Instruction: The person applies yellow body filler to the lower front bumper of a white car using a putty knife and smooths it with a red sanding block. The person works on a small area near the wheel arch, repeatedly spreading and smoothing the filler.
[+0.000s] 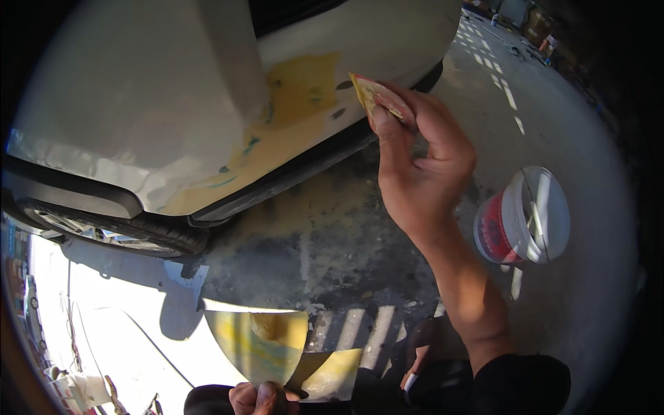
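Observation:
My right hand [422,159] pinches a flat red spreader [387,104] smeared with pale and yellow material, beside the lower panel of a light-coloured car [152,117]. That panel carries an uneven yellow patch [297,90] with greenish streaks and a few dark marks. At the bottom of the view, my left hand [265,395] grips the edge of a thin board [256,339] coated with yellow and greenish paste. Another yellow-topped surface, partly shadowed, shows just right of that board.
A wheel [117,232] and dark lower trim sit under the panel. A white-and-red bucket [498,221] with a stick across it stands on the floor at right. Bright sunlight falls at lower left, where hoses or cables lie. Assorted clutter lines the far upper-right edge.

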Action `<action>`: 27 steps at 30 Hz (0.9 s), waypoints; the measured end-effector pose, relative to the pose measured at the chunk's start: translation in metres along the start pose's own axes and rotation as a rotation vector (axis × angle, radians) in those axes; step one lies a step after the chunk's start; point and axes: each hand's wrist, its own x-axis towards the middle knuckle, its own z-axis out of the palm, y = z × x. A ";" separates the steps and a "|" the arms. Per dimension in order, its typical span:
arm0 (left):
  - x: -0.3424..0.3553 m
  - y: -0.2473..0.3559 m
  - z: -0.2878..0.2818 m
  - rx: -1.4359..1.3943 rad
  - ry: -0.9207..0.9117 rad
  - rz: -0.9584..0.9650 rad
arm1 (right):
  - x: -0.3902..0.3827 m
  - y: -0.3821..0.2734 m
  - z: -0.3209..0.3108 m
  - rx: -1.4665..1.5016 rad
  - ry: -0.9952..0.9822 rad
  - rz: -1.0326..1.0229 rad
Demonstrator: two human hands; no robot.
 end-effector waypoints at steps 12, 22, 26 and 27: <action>0.001 -0.005 -0.007 0.001 -0.005 0.045 | 0.002 0.006 0.021 -0.295 0.134 -0.387; -0.002 -0.005 -0.008 -0.026 0.077 -0.026 | -0.027 -0.020 0.036 -0.149 0.013 -0.343; -0.003 -0.008 -0.011 -0.022 0.068 -0.035 | -0.029 -0.021 0.022 -0.048 -0.032 -0.216; -0.002 -0.008 -0.013 -0.019 0.036 -0.014 | -0.028 -0.020 0.017 -0.031 -0.034 -0.168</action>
